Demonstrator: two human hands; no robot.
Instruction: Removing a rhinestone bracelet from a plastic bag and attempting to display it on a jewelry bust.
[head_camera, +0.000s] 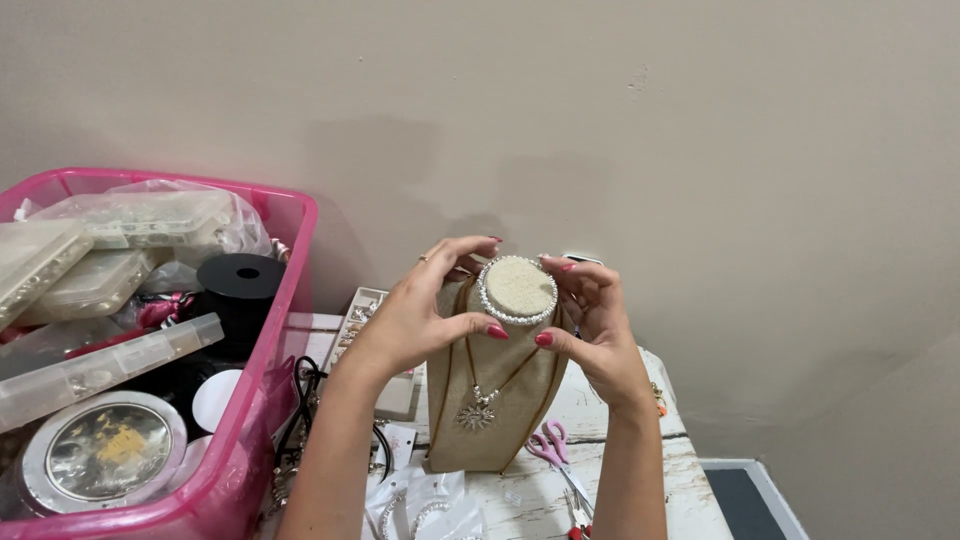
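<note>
Both hands up at top of beige necklace bust (497, 405), center of white table (610, 410), near the wall. Left hand (425, 310) & right hand (592, 320) fingers curled, tips pinching the sparkly choker (517, 290) round the bust's neck, one each side. Sun pendant necklace (476, 412) hangs on bust front. Pink bin (262, 400) w/ bead boxes at left; pink scissors (553, 447) lie just right of bust base.
</note>
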